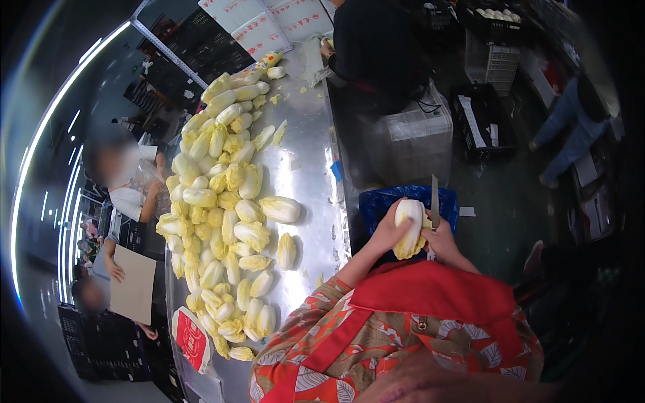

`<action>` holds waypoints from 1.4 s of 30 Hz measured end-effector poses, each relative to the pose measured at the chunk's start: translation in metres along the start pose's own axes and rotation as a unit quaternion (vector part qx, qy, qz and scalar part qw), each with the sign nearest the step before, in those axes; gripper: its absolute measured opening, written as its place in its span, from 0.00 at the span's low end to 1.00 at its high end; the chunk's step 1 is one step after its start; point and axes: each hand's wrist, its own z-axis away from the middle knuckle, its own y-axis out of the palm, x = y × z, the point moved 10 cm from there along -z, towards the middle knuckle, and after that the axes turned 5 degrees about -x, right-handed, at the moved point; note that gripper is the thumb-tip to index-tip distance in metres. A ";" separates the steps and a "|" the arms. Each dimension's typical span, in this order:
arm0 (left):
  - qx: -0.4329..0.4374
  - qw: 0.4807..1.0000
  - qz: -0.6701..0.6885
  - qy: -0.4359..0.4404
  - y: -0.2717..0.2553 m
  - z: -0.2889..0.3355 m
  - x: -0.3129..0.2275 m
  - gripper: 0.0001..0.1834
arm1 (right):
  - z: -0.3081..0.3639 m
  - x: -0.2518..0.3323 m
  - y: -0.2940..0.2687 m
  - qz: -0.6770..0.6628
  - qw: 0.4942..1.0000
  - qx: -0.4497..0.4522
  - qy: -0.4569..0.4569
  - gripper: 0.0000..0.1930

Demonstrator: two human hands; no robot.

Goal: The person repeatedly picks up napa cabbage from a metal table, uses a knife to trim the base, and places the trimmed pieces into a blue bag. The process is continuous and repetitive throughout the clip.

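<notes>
My left hand point(388, 233) is wrapped round a small napa cabbage point(410, 218), held upright in front of my red apron. Its white base points away from me and its yellow leaves toward me. In my right hand point(441, 242) is a knife point(435, 196), its blade pointing up and away beside the cabbage. The knife's handle is mostly hidden by my fingers. Below both hands sits a container lined with a blue plastic bag point(445, 197). To the left, a large heap of napa cabbages point(218, 195) covers much of the steel table point(306, 174).
A red-and-white bag point(191, 339) lies at the table's near left corner. One co-worker in dark clothes point(373, 54) works by its far end; two people are across it, one with a cardboard sheet point(133, 285). Crates point(480, 121) and a person in jeans point(571, 124) are right.
</notes>
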 end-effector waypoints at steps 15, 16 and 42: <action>0.048 0.944 0.323 -0.054 -0.013 0.003 -0.027 0.48 | -0.031 0.003 -0.056 0.353 0.917 -0.089 -0.165 0.29; 0.053 0.932 0.353 -0.065 -0.015 0.002 -0.028 0.47 | -0.037 -0.010 -0.056 0.339 0.937 -0.048 -0.066 0.32; -0.041 0.969 0.231 -0.073 -0.017 0.014 -0.020 0.25 | -0.002 0.035 0.013 0.126 0.986 0.053 -0.101 0.31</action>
